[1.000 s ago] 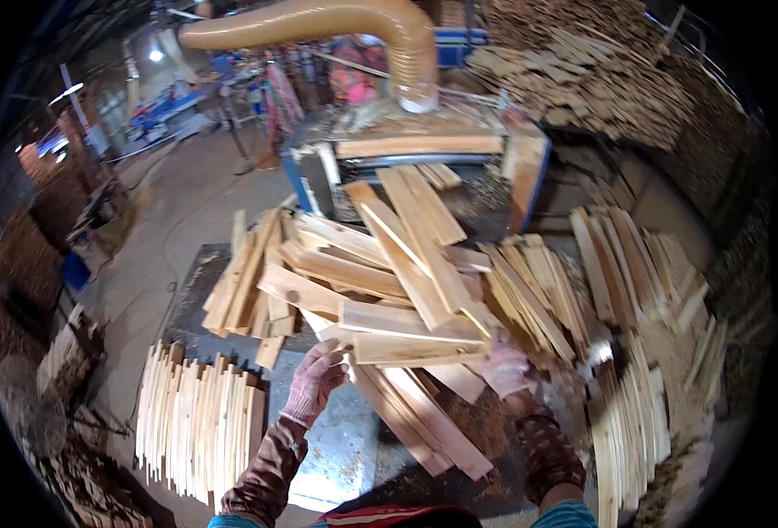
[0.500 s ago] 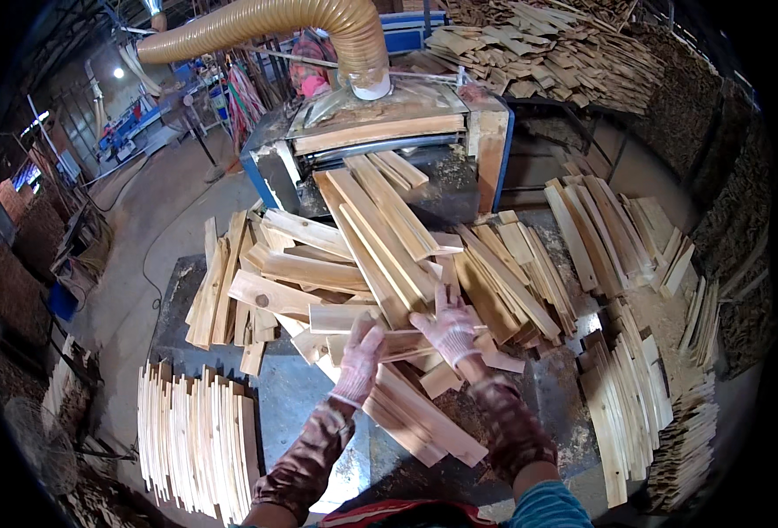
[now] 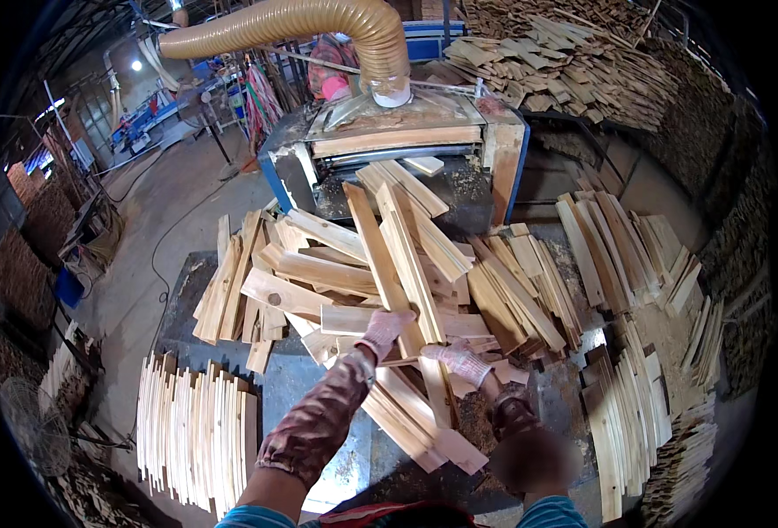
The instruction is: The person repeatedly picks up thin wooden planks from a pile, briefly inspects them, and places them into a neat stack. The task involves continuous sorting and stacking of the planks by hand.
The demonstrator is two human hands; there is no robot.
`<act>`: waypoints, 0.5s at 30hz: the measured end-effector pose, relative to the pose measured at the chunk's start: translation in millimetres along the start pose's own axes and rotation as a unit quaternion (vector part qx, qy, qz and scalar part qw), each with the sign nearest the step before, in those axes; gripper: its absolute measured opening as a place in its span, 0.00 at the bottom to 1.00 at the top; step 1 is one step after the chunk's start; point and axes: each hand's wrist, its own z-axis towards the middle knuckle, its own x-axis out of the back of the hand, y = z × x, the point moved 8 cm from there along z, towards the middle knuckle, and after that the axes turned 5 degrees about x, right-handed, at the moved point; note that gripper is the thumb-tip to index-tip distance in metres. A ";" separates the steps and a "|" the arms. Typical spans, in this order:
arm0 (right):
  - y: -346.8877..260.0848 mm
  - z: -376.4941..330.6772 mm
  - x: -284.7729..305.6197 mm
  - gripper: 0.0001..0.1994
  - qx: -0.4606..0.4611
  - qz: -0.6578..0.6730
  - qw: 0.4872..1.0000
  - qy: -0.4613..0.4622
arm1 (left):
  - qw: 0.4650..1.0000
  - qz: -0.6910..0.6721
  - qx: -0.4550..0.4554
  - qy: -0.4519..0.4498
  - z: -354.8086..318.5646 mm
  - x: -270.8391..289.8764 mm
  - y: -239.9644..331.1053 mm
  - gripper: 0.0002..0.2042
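Both my hands wear pale knit gloves and work at a loose heap of wooden boards in front of a planer. My left hand [image 3: 387, 331] is closed on the edge of a long wooden board [image 3: 377, 251] that slants up toward the machine. To the right, my right hand [image 3: 459, 361] grips at the near end of a bundle of narrow wooden strips [image 3: 408, 264]; its fingertips are partly hidden. Under and beside them lie crossed boards, including a knotted board [image 3: 283, 295] on the left and short boards [image 3: 407, 422] nearest me.
The planer [image 3: 398, 132] stands ahead, a ribbed tan hose [image 3: 292, 26] rising from its top. Stacked slats [image 3: 197, 431] stand at the near left. More board stacks [image 3: 622, 422] line the right, and a large wood pile [image 3: 574, 70] fills the far right. Behind the machine is another person [image 3: 329, 75].
The long board and strips have swung more upright and come toward me. My left hand has moved up and right onto the board; my right hand has dropped to the strips' near end.
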 end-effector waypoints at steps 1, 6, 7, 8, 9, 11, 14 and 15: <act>-13.4 -12.4 -12.6 0.28 0.016 0.094 0.995 -0.012 | 0.999 0.000 -0.032 -0.037 -18.1 0.7 9.6 0.21; -69.0 -84.3 -27.4 0.33 0.099 -0.026 0.994 0.046 | 0.998 -0.056 0.008 -0.011 -103.3 26.9 4.6 0.20; -74.8 -96.3 -34.1 0.35 0.094 -0.080 0.991 0.042 | 0.997 -0.071 0.005 -0.013 -120.2 32.8 -4.8 0.21; -83.8 -103.9 -39.9 0.37 0.094 -0.134 0.986 0.040 | 0.996 -0.086 0.003 -0.015 -134.1 39.2 -10.5 0.21; -91.0 -115.5 -43.1 0.39 0.090 -0.188 0.977 0.041 | 0.991 -0.126 0.009 -0.040 -148.4 38.9 -18.4 0.22; -97.3 -131.6 -54.0 0.40 0.109 -0.093 0.990 0.018 | 0.975 -0.204 0.021 -0.080 -177.4 50.0 -32.5 0.23; -80.7 -159.5 -59.3 0.29 0.112 0.113 0.987 0.020 | 0.945 -0.309 0.002 -0.106 -212.8 54.6 -44.6 0.24; -93.4 -177.0 -62.5 0.27 0.095 0.145 0.985 0.002 | 0.936 -0.334 -0.009 -0.110 -225.3 56.3 -45.1 0.24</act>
